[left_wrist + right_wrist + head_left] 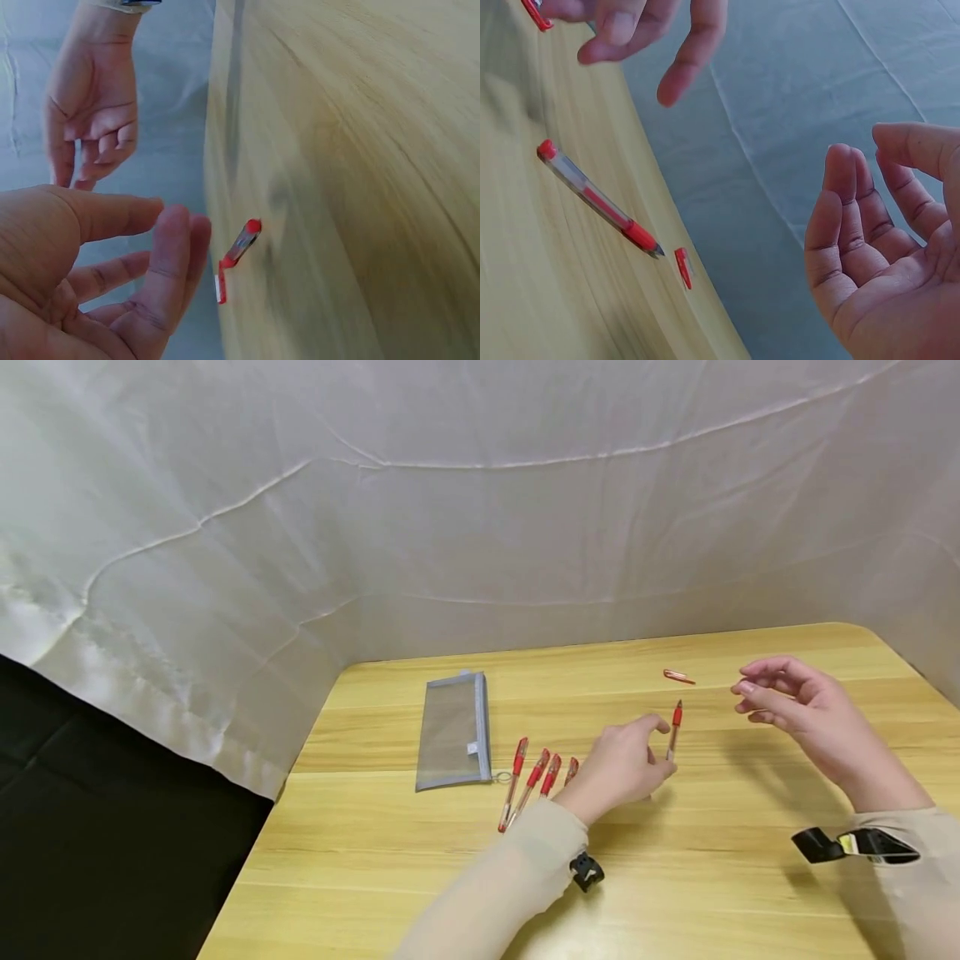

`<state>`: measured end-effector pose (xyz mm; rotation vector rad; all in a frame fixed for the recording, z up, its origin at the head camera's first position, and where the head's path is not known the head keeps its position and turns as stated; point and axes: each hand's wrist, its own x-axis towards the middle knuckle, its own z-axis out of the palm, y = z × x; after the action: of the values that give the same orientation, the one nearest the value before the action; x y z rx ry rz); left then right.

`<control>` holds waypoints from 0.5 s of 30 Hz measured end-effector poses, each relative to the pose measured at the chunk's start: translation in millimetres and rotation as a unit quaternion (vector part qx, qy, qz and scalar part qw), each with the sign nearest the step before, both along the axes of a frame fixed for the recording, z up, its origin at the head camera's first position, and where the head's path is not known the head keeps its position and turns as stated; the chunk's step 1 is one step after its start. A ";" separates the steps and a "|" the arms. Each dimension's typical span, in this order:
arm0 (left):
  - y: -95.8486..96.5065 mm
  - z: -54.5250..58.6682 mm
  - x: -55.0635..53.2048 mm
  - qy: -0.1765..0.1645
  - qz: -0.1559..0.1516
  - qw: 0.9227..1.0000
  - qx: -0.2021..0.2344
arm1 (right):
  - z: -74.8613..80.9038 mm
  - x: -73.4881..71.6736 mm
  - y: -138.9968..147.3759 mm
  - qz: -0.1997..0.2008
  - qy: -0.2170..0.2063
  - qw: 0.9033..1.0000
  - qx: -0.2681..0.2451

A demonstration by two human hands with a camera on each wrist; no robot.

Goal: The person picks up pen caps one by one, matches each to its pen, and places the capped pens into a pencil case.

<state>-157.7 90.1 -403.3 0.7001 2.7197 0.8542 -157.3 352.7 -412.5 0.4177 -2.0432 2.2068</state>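
An uncapped red gel pen [676,727] lies on the table, its tip toward the far edge; the right wrist view shows the whole pen [600,196]. Its loose red cap [679,677] is farther back, just beyond the tip [684,268]. My left hand [621,767] hovers beside the pen, thumb and forefinger apart and nothing between them; in the left wrist view the fingers [171,259] are loosely bent. To the right, my right hand [795,706] is raised above the table, palm turned inward and fingers relaxed, holding nothing.
Several capped red pens [514,783] lie side by side left of my left hand, partly hidden by the forearm. Farther left is a flat grey mesh zip pouch [450,731] with a ring. A pale cloth [525,543] hangs behind the wooden table [337,852].
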 end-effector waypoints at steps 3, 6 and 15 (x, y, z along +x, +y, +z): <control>9.8 -3.4 -2.3 -0.020 0.016 1.000 0.015 | -0.9 -0.9 3.4 0.018 0.008 0.999 -0.033; 18.9 -7.4 -6.0 -0.024 0.039 0.999 0.005 | -1.3 -0.9 6.5 0.028 0.013 0.998 -0.049; 38.3 -20.9 -21.3 0.004 0.109 0.992 -0.060 | -2.1 -1.3 11.7 0.043 0.006 0.997 -0.069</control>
<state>-179.0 128.4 -424.3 0.3884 2.8645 0.7246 -158.7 364.4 -414.6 0.5131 -1.8859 2.3710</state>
